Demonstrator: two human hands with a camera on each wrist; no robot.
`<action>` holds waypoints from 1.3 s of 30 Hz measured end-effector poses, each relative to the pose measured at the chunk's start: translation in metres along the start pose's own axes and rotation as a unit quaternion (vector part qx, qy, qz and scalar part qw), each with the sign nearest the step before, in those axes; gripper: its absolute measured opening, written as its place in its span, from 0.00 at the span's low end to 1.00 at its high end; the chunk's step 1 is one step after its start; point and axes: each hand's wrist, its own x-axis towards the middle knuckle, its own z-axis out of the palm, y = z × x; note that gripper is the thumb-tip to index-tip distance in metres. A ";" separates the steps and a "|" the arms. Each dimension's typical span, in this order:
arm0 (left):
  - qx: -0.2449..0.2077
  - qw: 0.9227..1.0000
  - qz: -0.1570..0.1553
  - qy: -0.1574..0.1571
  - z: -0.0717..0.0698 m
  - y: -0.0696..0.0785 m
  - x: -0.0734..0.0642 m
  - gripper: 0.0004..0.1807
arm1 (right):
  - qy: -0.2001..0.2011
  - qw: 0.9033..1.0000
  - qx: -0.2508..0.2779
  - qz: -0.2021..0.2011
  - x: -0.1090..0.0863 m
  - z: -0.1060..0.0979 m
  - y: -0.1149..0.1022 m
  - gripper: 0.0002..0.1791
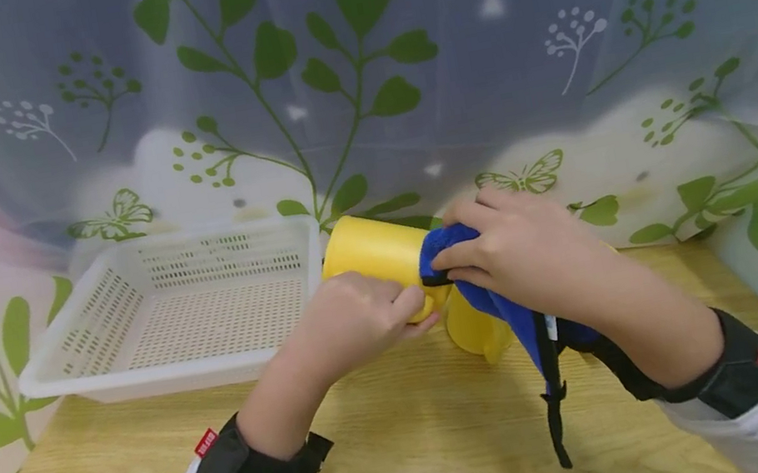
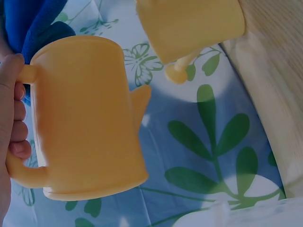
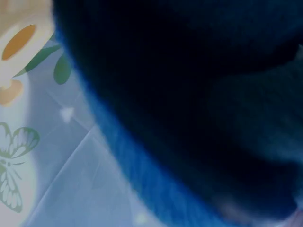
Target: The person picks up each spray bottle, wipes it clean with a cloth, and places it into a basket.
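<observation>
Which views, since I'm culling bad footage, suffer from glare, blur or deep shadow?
Head: bright glare on the table at the bottom edge; left wrist: held jug clearly outlined; right wrist: fabric blurred, much of the frame nearly black.

Leaf-printed fabric (image 1: 474, 84) hangs behind a wood-grain table (image 1: 415, 441).

Head view forward and down, wrist views close, sharing blue cloth (image 2: 40, 28)

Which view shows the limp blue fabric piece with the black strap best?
The head view: the limp blue fabric piece shows with its black strap, though the right hand partly covers it. The left wrist view shows only a portion, upper left; the right wrist view, a dark, blurred close-up.
</observation>
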 end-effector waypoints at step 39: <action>-0.034 0.999 0.032 0.001 0.013 0.014 0.007 0.19 | -0.170 0.984 -0.058 -0.019 0.077 -0.002 -0.021 0.08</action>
